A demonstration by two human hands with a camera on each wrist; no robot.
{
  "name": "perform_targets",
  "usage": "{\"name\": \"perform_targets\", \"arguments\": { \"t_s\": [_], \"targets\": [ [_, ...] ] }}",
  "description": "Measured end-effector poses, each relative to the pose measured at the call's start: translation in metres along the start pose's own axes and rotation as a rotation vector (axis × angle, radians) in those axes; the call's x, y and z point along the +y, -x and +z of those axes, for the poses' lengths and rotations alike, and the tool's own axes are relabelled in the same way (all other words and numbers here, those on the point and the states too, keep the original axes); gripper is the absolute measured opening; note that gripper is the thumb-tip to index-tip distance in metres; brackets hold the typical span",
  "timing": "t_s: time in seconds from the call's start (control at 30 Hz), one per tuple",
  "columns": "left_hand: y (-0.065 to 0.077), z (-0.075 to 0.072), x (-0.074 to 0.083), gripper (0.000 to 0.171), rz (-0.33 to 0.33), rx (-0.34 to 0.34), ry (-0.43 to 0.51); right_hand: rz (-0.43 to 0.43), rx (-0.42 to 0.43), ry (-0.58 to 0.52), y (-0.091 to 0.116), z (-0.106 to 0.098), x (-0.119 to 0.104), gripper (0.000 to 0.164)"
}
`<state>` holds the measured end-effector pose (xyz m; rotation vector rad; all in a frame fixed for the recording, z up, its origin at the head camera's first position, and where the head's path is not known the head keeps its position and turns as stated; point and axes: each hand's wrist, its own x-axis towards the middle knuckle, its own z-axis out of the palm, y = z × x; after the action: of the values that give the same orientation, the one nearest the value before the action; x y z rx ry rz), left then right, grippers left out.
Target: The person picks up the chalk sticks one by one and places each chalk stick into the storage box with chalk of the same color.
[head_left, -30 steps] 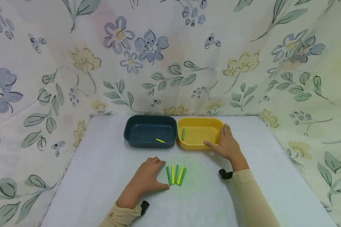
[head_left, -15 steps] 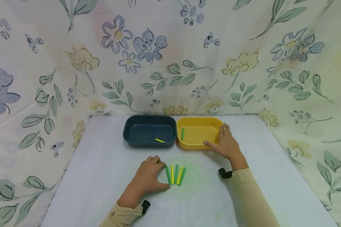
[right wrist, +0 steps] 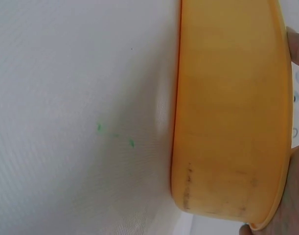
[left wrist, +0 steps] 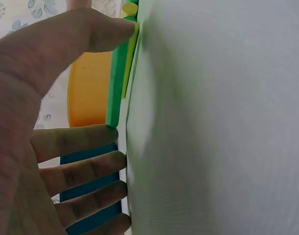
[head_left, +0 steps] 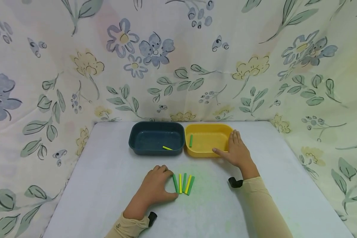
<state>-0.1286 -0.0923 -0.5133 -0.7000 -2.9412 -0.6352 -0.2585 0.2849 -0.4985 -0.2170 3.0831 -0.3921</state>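
Thumb and index finger of my left hand (head_left: 155, 185) pinch the leftmost green chalk stick (head_left: 175, 183) end to end. In the left wrist view this green stick (left wrist: 117, 83) spans from thumb to index fingertip, the other fingers stretched out below. Beside it on the white cloth lie several more sticks, green and yellow, among them a yellow one (head_left: 180, 183). My right hand (head_left: 238, 152) rests on the yellow tray (head_left: 206, 154) at its front right corner, thumb on the front rim, fingers straight along the right side. The right wrist view shows the yellow tray's wall (right wrist: 232, 112) up close.
Left of the yellow tray, and right up against it, stands a dark blue tray (head_left: 148, 152) with one yellow stick (head_left: 167, 148) inside. A green stick (head_left: 191, 140) lies in the yellow tray. Faint green smears mark the cloth. A flowered curtain (head_left: 178, 66) surrounds the table.
My left hand has closed in on the leftmost green stick, which has shifted slightly left, away from its neighbour. My right hand stays at the yellow tray.
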Motion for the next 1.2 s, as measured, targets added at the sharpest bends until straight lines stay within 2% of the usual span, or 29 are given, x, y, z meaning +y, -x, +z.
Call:
{"name": "perform_targets", "arguments": {
  "t_s": [0.23, 0.47, 0.67, 1.03, 1.2],
  "targets": [
    [0.000, -0.002, 0.001, 0.067, 0.000, 0.024, 0.011, -0.002, 0.008, -0.002, 0.001, 0.000, -0.001, 0.135],
    [-0.006, -0.003, 0.005, 0.067, 0.025, 0.048, 0.039, 0.001, 0.010, 0.003, 0.001, 0.002, 0.001, 0.135],
    [-0.014, -0.003, 0.008, 0.069, 0.027, 0.030, 0.069, -0.006, 0.025, -0.003, 0.000, 0.003, 0.002, 0.135],
    [-0.025, 0.001, 0.012, 0.072, 0.035, -0.017, 0.068, -0.001, 0.019, -0.005, 0.002, 0.002, -0.001, 0.135],
    [-0.027, 0.001, 0.015, 0.071, 0.050, -0.008, 0.068, -0.002, 0.030, -0.007, 0.002, 0.002, 0.000, 0.136]
  ]
}}
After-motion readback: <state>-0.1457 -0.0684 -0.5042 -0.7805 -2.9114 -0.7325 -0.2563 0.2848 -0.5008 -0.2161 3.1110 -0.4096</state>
